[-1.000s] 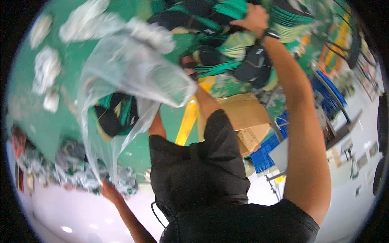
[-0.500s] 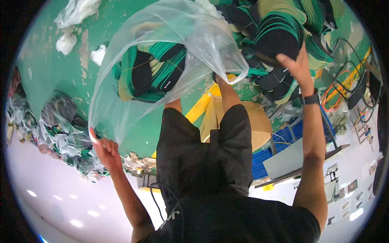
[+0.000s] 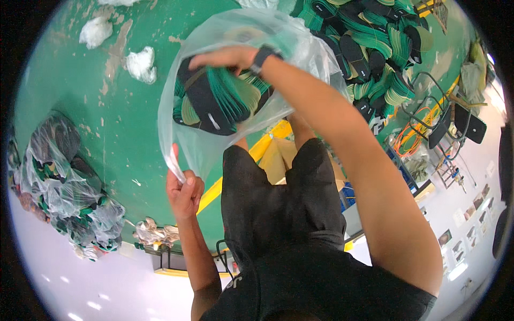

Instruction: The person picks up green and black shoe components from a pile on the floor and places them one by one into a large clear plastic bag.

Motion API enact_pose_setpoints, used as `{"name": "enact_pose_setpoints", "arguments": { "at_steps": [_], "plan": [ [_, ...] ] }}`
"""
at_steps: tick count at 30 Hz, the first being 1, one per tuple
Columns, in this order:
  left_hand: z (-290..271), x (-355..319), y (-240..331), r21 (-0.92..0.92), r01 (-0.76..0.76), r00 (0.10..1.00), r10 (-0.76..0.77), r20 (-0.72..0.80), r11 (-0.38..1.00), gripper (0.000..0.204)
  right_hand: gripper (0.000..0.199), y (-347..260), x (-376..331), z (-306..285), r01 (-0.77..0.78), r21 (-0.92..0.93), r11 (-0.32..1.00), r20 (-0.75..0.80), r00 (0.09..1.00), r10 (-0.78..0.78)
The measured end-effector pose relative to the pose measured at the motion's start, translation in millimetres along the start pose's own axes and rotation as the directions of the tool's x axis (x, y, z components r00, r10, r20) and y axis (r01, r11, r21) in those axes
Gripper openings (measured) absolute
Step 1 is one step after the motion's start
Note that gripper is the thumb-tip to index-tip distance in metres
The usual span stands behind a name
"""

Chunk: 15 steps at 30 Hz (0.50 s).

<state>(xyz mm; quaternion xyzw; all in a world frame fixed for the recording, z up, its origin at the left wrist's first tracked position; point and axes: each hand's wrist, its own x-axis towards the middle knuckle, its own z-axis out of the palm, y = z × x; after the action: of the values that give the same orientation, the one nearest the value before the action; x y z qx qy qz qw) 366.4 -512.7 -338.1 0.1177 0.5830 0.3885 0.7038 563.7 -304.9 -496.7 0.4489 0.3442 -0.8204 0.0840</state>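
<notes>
Bagging green-black insoles (image 3: 214, 101) | right hand (image 3: 227, 56) gripping stack inside clear bag (image 3: 278, 43) | left hand (image 3: 183, 190) pinching rim below | keep mouth wide, seat stack deep

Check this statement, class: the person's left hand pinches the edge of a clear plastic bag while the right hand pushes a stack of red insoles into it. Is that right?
Not quite. The head view shows green and black insoles, not red. The left hand does pinch the clear plastic bag edge, and the right hand pushes the stack in.
</notes>
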Motion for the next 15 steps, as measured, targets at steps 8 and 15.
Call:
{"name": "enact_pose_setpoints", "arguments": {
  "at_steps": [8, 15],
  "plan": [
    [-2, -7, 2, 0.034, 0.039, 0.999, -0.038, -0.019, 0.999, 0.058, 0.068, 20, -8, -27, 0.498, 0.575, 0.650, -0.561, 0.817, -0.130],
    [-4, -10, -2, 0.101, -0.029, 0.998, 0.023, 0.066, 0.994, 0.053, 0.065, 106, 19, -50, 0.499, 0.085, 0.862, -0.987, 0.162, 0.003]
  ]
}}
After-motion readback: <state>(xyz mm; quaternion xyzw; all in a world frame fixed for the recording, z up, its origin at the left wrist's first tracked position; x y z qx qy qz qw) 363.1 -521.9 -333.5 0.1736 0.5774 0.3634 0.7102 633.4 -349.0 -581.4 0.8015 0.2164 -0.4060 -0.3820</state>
